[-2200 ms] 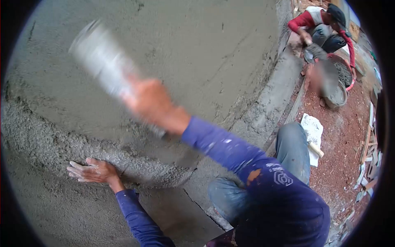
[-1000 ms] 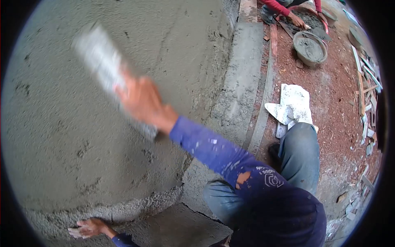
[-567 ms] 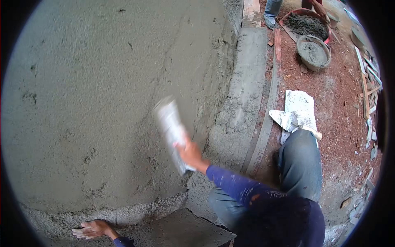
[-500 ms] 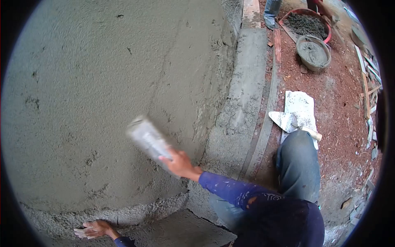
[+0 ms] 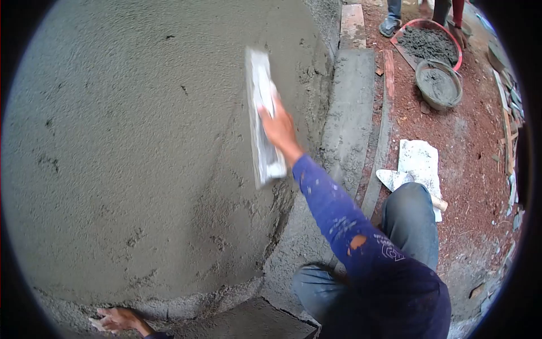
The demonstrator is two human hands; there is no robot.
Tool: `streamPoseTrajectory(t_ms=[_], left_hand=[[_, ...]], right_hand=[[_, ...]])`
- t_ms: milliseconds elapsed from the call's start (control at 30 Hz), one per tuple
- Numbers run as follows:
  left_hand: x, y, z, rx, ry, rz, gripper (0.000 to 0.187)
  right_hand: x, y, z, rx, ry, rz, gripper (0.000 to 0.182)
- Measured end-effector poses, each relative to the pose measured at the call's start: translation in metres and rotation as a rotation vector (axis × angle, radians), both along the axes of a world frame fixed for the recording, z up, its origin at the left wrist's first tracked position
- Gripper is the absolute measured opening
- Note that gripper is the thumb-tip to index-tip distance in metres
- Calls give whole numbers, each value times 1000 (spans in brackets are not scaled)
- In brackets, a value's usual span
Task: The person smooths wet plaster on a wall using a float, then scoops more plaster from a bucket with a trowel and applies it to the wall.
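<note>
My right hand (image 5: 279, 127) is closed round the handle of a long, pale plastering float (image 5: 261, 164), slightly blurred by motion. The float lies against the wet grey mortar surface (image 5: 141, 169), near its right side, with its long side running up and down the view. At the lower left, my left hand (image 5: 116, 320) rests on the rough lower edge of the mortar, fingers apart and holding nothing. Several small pits and rough patches mark the mortar.
A pointed trowel (image 5: 392, 178) lies on a white sack (image 5: 418, 155) beside my knee. Up right stand a mortar-filled bucket (image 5: 420, 87) and a red tub (image 5: 460, 48) of mortar. Another person's hand (image 5: 460, 38) is by the tub. A concrete ledge (image 5: 347, 107) borders the mortar.
My right hand has swept the float up and to the right across the mortar, turning it from slanted to nearly upright in view. My left hand stays near the lower edge.
</note>
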State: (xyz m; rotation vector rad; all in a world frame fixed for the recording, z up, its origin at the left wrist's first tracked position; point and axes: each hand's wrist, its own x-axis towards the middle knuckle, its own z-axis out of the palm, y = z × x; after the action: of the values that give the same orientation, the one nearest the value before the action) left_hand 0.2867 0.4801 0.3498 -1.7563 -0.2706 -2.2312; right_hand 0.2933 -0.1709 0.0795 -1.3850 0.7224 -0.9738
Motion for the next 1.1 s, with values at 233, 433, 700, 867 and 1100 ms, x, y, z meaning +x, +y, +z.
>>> streamPoseTrajectory(t_ms=[233,433,700,867,1100], left_hand=[[-3,-8,-2,-14,62,-40,67],[-27,-51,0,22,78,-176,72],[-31,-71,-4,-79,87,-141,72],[-39,-73,-3,-44,115,-167,73],[-32,-71,-6,-85,100,-186,76]], right_hand=[[-71,246,-83,-50,-109,474,65],[-64,214,80,-402,-214,466,52],[-80,245,-77,-65,-117,321,59],[-89,289,39,-506,-277,617,51],[-68,194,12,-2,-178,344,57]])
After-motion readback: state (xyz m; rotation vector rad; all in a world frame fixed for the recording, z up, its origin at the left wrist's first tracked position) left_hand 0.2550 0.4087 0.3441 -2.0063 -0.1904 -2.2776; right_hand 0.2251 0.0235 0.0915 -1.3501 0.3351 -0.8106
